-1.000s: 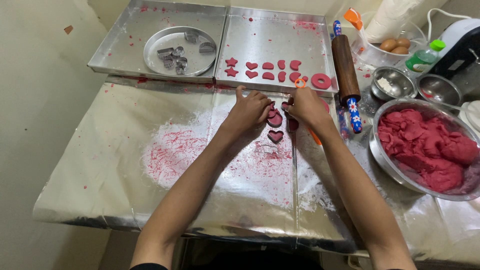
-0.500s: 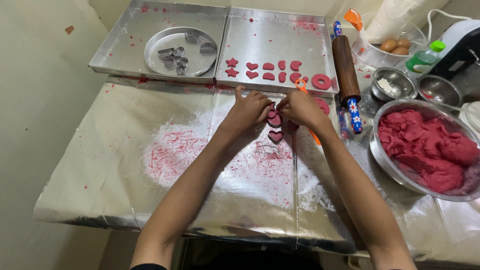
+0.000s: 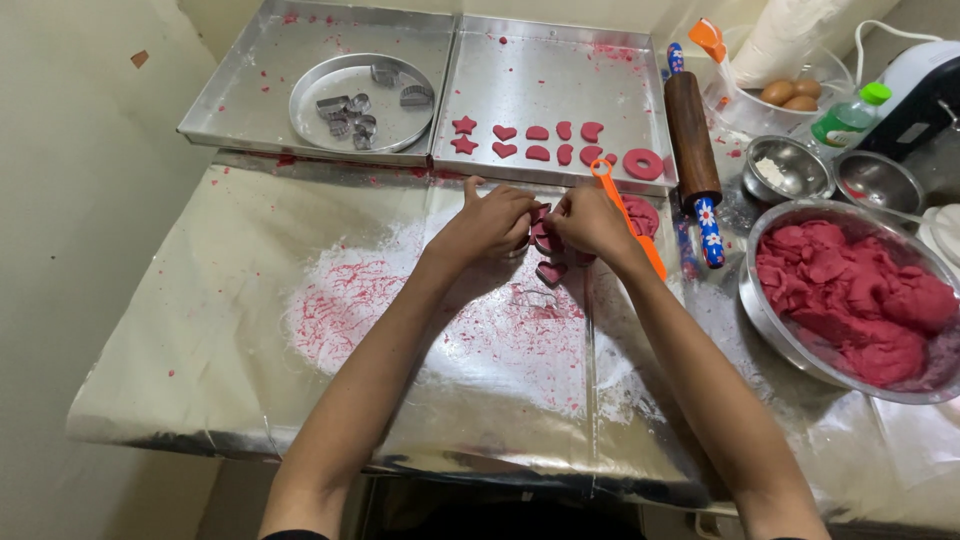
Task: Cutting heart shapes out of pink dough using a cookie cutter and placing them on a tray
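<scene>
Left hand [image 3: 490, 225]: centre of frame, fingers curled down onto a small piece of red dough [image 3: 545, 240]; grip pinched closed on it.
Right hand [image 3: 590, 222]: just right of the left hand, fingers likewise curled and pinching the same dough piece from the other side.
Heart-shaped dough cut-out [image 3: 550, 271]: on the tabletop just below the hands, apart from them.
Tabletop [image 3: 200, 330]: foil-covered, dusted white and smeared red left of centre.
Orange spatula [image 3: 628, 215]: lying diagonally beside the right hand.
Rolling pin [image 3: 692, 135]: upper right of centre, brown barrel, blue patterned handle.
Right baking tray [image 3: 560, 75]: top centre, holding red cut shapes [image 3: 545, 143], namely stars, hearts and a ring.
Left baking tray [image 3: 240, 100]: upper left, carrying a round pan [image 3: 320, 110] with metal cutters [image 3: 350, 108] in it.
Large steel bowl [image 3: 765, 320]: right edge, filled with red dough mass [image 3: 850, 300].
Two small steel bowls [image 3: 790, 168]: upper right, near the eggs [image 3: 788, 95].
</scene>
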